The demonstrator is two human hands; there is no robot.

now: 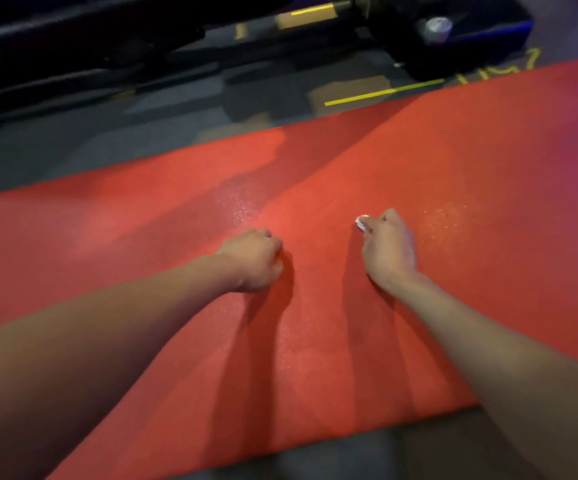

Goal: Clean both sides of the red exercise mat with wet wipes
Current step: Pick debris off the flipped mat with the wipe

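Red exercise mat (419, 161) lay flat on the dark floor (73, 157), running left to right. Right hand (389, 249) pinched a small white wet wipe (362, 223), mid-mat. Left hand (256, 259) was a closed fist holding nothing visible, resting on the mat just beside it. Wet glints near both hands.

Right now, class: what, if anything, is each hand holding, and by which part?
The right hand grips a bunched white wipe; only a bit shows beyond the fingers. The left hand rests curled on the red mat, nothing visible in it.
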